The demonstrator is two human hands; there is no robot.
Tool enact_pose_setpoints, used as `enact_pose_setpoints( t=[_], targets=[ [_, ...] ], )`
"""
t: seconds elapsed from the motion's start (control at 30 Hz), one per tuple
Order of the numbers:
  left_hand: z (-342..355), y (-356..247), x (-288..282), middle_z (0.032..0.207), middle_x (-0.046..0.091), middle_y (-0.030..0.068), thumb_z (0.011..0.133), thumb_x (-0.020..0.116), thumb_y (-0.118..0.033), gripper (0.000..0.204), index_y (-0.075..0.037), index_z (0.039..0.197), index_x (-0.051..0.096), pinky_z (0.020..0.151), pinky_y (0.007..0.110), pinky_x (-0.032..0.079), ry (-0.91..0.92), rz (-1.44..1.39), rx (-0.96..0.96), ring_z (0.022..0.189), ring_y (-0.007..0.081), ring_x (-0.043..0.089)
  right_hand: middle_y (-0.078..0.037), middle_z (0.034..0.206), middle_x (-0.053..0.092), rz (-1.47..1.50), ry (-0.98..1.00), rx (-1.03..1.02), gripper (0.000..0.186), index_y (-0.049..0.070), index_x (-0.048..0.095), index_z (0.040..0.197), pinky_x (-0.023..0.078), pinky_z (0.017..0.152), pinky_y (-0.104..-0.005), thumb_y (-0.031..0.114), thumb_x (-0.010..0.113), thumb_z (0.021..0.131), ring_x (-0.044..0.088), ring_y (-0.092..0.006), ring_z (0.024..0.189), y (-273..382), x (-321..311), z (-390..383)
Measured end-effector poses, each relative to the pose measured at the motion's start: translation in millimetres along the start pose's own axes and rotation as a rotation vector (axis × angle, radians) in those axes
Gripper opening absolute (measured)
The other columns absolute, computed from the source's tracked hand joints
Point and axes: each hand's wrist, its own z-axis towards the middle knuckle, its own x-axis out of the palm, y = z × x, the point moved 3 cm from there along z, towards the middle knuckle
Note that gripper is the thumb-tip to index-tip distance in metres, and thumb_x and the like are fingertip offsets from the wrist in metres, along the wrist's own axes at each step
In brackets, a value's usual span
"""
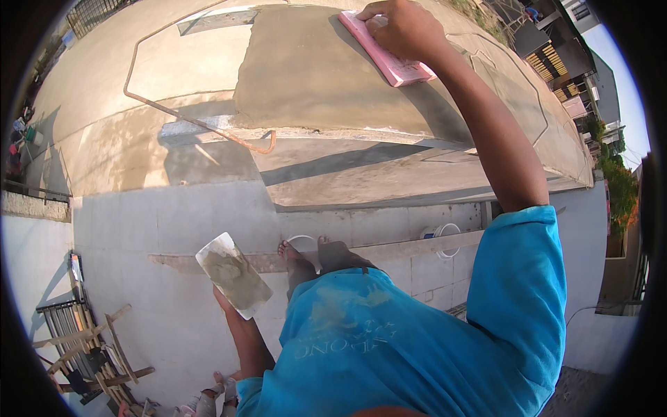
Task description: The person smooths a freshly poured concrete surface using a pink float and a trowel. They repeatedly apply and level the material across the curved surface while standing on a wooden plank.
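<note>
At the top of the view, my right arm reaches out along a wall. My right hand (411,31) is closed on a pink plastering float (381,57), which lies flat against a patch of damp grey-brown plaster (295,69). Low on the left, my left hand (222,297) supports a white rectangular board (257,295) with grey wet mortar smeared over its face. Most of that hand, including its fingers, is hidden by the board. A ledge with a pale edge (313,132) runs below the plastered patch.
My bare feet (285,251) stand on a narrow wooden plank (396,251). A white bucket (445,240) is beside the plank. A bent metal rod (127,80) crosses the wall. Timber pieces (114,340) and a metal grille (59,323) lie lower left, near another person's feet (219,381).
</note>
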Motion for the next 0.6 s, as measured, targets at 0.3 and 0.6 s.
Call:
enact_pose_setpoints(
  t=[0.3,0.6],
  targets=[
    [9.9,9.4,-23.4,0.119,0.068,0.0170,0.105,0.043,-0.036,0.046,-0.003,0.136,0.055,0.084,0.048,0.061,0.015,-0.064,-0.010,0.101,0.0343,0.070,-0.020,0.102,0.077,0.109,-0.101,0.011,0.028,0.013,0.080,0.108,0.058,0.084,-0.0449,0.012,0.060,0.088,0.074,-0.0351,0.092,-21.7,20.3,38.9],
    [3.0,7.6,-9.8,0.121,0.066,0.0176,0.107,0.044,-0.035,0.048,0.000,0.138,0.051,0.083,0.047,0.062,0.082,-0.162,-0.038,0.103,0.0327,0.069,-0.024,0.116,0.071,0.196,-0.049,-0.362,0.029,0.003,0.075,0.110,0.054,0.099,-0.0480,0.023,0.064,0.092,0.067,-0.0416,0.110,57.3,21.5,0.7]
  ],
)
